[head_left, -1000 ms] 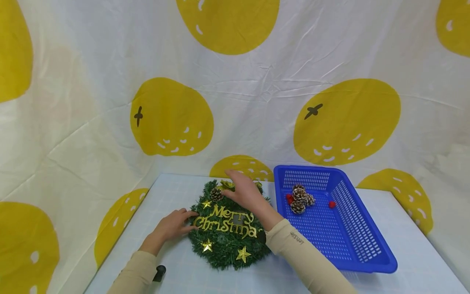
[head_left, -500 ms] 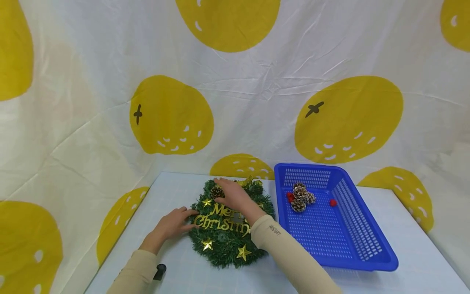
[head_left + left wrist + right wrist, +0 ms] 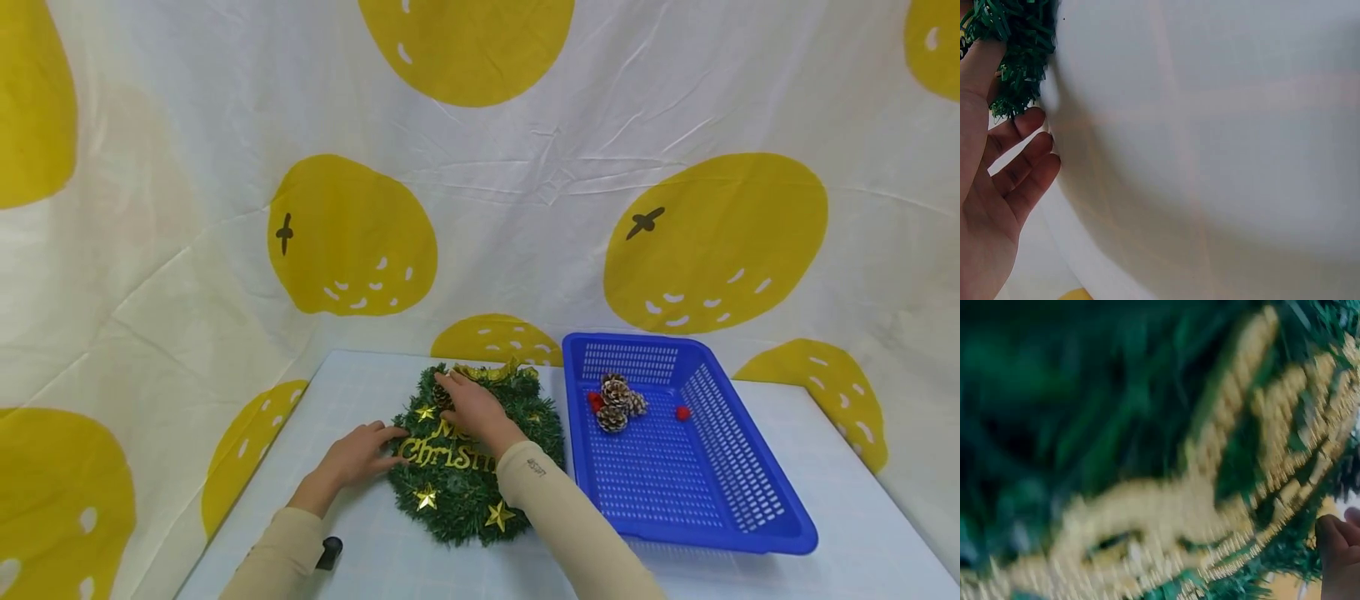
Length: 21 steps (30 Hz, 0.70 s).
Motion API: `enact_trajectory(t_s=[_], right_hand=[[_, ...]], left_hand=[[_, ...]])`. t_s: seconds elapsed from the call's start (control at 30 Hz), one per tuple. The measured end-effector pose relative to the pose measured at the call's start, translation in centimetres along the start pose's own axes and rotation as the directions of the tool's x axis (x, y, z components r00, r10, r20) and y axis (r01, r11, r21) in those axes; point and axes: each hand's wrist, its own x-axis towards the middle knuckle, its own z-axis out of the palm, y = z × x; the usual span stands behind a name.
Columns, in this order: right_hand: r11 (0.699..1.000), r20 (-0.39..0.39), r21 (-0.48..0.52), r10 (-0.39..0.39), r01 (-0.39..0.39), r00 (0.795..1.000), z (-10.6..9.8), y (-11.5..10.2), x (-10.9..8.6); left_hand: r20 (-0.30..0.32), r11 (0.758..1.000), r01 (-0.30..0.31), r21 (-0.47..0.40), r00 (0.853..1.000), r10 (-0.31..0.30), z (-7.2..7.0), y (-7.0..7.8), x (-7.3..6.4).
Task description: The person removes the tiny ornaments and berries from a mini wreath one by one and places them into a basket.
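A green tinsel Christmas wreath (image 3: 457,492) lies on the table with a gold "Merry Christmas" sign (image 3: 438,454) across its middle. Gold stars (image 3: 498,515) and a gold ribbon bow (image 3: 487,372) decorate it. My left hand (image 3: 356,458) grips the wreath's left edge; in the left wrist view its thumb overlaps the tinsel (image 3: 1025,56) while the other fingers bend beside it. At the upper left of the wreath, my right hand (image 3: 476,410) pinches a pine cone (image 3: 442,397), partly hidden by the fingers. The right forearm covers part of the sign.
A blue plastic basket (image 3: 757,454) stands right of the wreath, holding several pine cones (image 3: 615,400) and red pompoms (image 3: 682,413). Near my left sleeve lies a small black object (image 3: 328,553). A white curtain with yellow fruit prints (image 3: 352,237) hangs behind the table.
My right hand has moved left and down from above the wreath's top onto the pine cone, and the bow has come into view behind it. The left hand stays at the wreath's edge.
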Motion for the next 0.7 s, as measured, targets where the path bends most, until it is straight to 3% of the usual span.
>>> enact_trajectory(t_s=[0.37, 0.7], right_hand=[[0.998, -0.05, 0.002, 0.058, -0.058, 0.997, 1.6, 0.5, 0.9], [0.997, -0.105, -0.012, 0.068, -0.07, 0.992, 1.9, 0.1, 1.1]], left_hand=[[-0.006, 1.0, -0.007, 0.012, 1.0, 0.008, 0.4, -0.2, 0.2], [0.0, 1.0, 0.006, 0.005, 1.0, -0.006, 0.4, -0.2, 0.1]])
